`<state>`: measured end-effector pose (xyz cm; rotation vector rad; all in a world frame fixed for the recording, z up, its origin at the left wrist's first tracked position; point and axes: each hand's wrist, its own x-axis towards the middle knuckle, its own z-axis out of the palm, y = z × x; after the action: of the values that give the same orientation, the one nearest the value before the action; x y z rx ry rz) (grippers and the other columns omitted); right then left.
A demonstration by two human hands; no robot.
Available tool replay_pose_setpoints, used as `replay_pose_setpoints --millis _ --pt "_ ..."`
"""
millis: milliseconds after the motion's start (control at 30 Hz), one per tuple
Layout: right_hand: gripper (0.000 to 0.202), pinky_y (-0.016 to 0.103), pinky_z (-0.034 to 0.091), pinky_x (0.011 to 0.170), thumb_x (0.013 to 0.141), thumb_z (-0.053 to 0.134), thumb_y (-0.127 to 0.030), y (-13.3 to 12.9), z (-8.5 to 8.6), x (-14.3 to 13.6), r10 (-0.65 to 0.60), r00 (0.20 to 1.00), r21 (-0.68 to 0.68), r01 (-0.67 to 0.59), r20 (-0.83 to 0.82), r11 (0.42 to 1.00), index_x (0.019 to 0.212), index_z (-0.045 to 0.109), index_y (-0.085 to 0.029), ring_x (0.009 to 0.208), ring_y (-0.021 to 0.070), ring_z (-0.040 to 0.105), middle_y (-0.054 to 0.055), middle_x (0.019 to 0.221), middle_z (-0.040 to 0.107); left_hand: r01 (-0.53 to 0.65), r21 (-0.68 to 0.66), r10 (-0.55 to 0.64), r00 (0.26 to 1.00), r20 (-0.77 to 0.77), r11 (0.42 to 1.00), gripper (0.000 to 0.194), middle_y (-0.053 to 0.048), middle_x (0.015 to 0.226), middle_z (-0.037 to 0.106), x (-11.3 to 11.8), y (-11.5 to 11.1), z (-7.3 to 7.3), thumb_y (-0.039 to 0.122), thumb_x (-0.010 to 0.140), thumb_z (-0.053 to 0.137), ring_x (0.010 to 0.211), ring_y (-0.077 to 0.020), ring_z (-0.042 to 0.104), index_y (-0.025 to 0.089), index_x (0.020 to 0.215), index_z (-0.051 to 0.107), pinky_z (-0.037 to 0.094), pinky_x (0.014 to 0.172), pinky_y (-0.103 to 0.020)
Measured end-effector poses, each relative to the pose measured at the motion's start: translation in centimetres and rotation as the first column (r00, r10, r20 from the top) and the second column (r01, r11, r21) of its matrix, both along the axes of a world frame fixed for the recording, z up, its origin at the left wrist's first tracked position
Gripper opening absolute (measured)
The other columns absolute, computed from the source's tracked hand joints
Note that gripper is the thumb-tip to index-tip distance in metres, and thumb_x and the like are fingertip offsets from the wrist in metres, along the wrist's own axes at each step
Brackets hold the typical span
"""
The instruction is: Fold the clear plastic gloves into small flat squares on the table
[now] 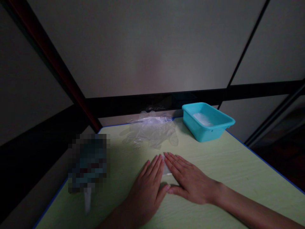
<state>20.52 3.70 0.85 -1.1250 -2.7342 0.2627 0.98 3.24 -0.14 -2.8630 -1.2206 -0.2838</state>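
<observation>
1) I see the left grip (147, 190) and right grip (187, 178) unclenched, fingers flat, thumbs touching
2) Thin translucent film (166, 169) lies between and partly under them on the wood-grained counter (238, 163)
3) Beyond: wrinkled clear plastic gloves (153, 130), rounded-corner turquoise tub (211, 135)

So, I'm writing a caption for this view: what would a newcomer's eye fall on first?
Probably the turquoise basin at the far right of the pale table, the brightest colour in a dim scene. Next, the left hand and right hand, palms down in the near middle over a small translucent sheet. Beyond them, by the far edge, lies a crumpled heap of clear plastic.
</observation>
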Motion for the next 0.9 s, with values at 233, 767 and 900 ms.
replay_pose_setpoints --millis 233,767,900 --pt "0.073 0.041 0.019 0.108 0.087 0.035 -0.055 0.0 -0.2 0.1 0.005 0.999 0.002 -0.005 -0.034 1.000 0.138 0.020 -0.004 0.132 0.0250 0.012 0.019 0.142 0.015 -0.004 -0.040 0.007 0.998 0.065 0.999 0.056 -0.013 0.143 0.025 -0.1 0.1 -0.3 0.030 0.087 0.041 0.131 -0.0239 0.020 0.009 0.136 0.026 0.024 0.106 -0.042" --pt "0.022 0.035 0.041 0.091 0.090 0.043 -0.030 1.3 0.7 2.3 0.126 0.978 0.146 -0.102 -0.166 0.984 0.095 0.059 -0.015 0.107 0.0201 0.049 0.010 0.112 0.057 -0.112 -0.307 0.252 0.850 0.463 0.945 0.049 -0.015 0.135 0.041 -0.7 0.6 -0.2 0.018 0.080 0.041 0.124 -0.0243 0.036 0.008 0.128 0.040 0.030 0.103 -0.043" --pt "0.021 0.034 0.044 0.082 0.091 0.040 -0.021 1.5 0.4 2.1 0.158 0.981 0.254 -0.126 -0.113 0.959 0.090 0.060 -0.014 0.095 0.0190 0.053 0.007 0.101 0.061 -0.083 -0.273 0.204 0.869 0.451 0.958 0.043 -0.012 0.131 0.046 -0.7 0.5 -0.2 0.015 0.079 0.043 0.121 -0.0232 0.041 0.012 0.121 0.048 0.034 0.101 -0.041"
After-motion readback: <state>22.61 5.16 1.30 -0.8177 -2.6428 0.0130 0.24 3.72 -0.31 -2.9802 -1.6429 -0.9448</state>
